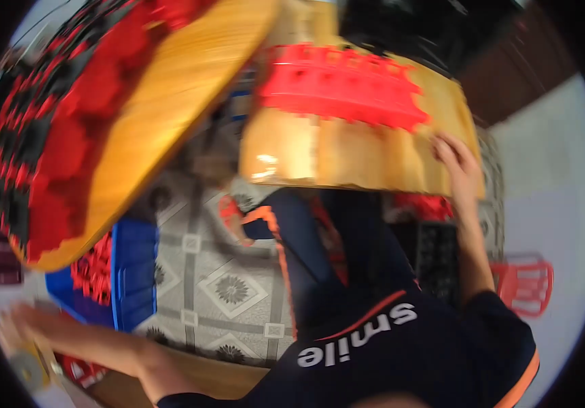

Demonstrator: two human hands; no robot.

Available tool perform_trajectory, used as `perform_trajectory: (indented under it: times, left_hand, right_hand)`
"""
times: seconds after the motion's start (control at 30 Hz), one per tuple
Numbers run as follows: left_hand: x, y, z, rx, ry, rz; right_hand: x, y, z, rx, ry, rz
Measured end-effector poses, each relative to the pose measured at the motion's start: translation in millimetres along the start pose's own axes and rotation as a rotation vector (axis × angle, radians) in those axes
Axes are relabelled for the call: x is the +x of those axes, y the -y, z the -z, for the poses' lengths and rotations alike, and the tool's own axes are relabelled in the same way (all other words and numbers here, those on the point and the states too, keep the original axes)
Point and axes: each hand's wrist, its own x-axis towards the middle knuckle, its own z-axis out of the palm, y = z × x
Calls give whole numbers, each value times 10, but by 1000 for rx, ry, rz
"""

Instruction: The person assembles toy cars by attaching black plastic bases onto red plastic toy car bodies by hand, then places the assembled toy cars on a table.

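Observation:
A red plastic strip (343, 88) with toothed edges and a row of raised slots lies on a wooden board (353, 160) in front of me. My right hand (459, 160) rests at the board's right side, fingers stretched out and apart, fingertips just by the strip's right end. Out at the far lower left is my left hand (21, 326), smeared by motion, so its fingers cannot be read. Closest to it is a pale yellow ring-shaped thing, perhaps a tape roll (32, 370).
On the left, a wooden tabletop (170, 88) carries many red and black plastic parts (68, 149). Below it, a blue crate (135, 272) holds small red pieces (94, 272). A black crate (436, 255) stands under the board's right side, near a red plastic chair (523, 285).

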Motion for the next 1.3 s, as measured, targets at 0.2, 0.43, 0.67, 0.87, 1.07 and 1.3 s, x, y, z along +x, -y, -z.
perform_trajectory:
  times: [0.2,0.43,0.67,0.87,1.07,1.3]
  left_hand:
    - [-2093,-2803,-2264,-99,166,-494]
    - [-3738,-2708,-4137,174,964,-597]
    - [-3831,-3527,-4108,-577,1053,275]
    - [-3684,-3480,-3865,-838,819,1043]
    - [-3736,-3238,-3389,-1266,785,1292]
    - [-3659,-3099,-3117,-1176,668,1405]
  right_hand:
    - [643,-798,-146,-25,-183,39]
    - [720,-1151,-298,547,-4,-63]
    - [347,-853,644,-372,-182,818]
    - [1466,-646,493,326,458,528]
    - [3651,-1690,-270,-306,-143,554]
    - [3012,-1573,38,-503,-56,456]
